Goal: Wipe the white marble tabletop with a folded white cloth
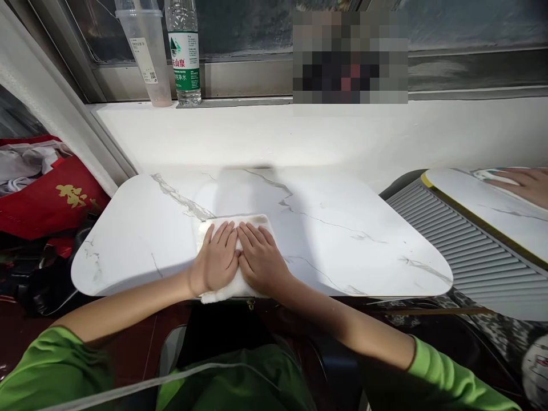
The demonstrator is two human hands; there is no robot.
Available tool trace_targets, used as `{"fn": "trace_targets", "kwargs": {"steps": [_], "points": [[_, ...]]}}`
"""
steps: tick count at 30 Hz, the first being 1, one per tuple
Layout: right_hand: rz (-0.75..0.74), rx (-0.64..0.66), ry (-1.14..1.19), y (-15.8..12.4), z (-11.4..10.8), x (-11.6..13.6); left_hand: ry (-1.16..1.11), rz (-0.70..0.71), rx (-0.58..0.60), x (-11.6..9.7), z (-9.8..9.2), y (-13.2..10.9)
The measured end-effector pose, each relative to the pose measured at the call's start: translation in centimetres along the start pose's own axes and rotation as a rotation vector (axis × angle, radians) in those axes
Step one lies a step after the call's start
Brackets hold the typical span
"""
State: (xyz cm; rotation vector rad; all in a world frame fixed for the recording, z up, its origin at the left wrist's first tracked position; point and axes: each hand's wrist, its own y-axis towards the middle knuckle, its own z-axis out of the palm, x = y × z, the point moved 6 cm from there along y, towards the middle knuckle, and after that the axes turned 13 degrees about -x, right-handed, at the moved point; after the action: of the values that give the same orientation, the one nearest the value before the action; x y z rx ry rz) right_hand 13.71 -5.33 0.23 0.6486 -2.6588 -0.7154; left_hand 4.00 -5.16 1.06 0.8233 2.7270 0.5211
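A folded white cloth (222, 294) lies on the white marble-patterned tabletop (351, 240), its lower edge reaching the table's front edge. My left hand (217, 257) rests flat on the left part of the cloth, fingers stretched out and pointing away from me. Beside it, my right hand (262, 257) also lies flat on the cloth, with the fingers extended. The two hands touch or nearly touch at the thumbs. Most of the cloth's middle is hidden under them.
On the window ledge stand a clear plastic cup (148, 63) and a water bottle (185, 68). A red bag (55, 194) with cloth inside sits at left. Right of the table is a ribbed grey panel (462, 240). Another person's hand (524, 184) rests on a second tabletop (492, 205).
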Motion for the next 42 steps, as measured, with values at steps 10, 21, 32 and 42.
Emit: {"fn": "trace_targets", "kwargs": {"steps": [10,21,32,42], "points": [[0.046,0.006,-0.014,13.0,6.9,-4.5,0.011,-0.060,0.070,11.2,3.0,10.5],[0.081,-0.009,0.018,18.8,10.1,-7.0,0.021,-0.142,0.033,16.1,4.4,14.8],[0.021,-0.005,0.036,8.6,6.5,1.4,0.000,-0.066,0.049,10.9,0.4,3.3],[-0.201,0.057,0.168,3.0,2.2,7.2,-0.036,-0.098,0.043,7.1,-4.1,-6.0]]}}
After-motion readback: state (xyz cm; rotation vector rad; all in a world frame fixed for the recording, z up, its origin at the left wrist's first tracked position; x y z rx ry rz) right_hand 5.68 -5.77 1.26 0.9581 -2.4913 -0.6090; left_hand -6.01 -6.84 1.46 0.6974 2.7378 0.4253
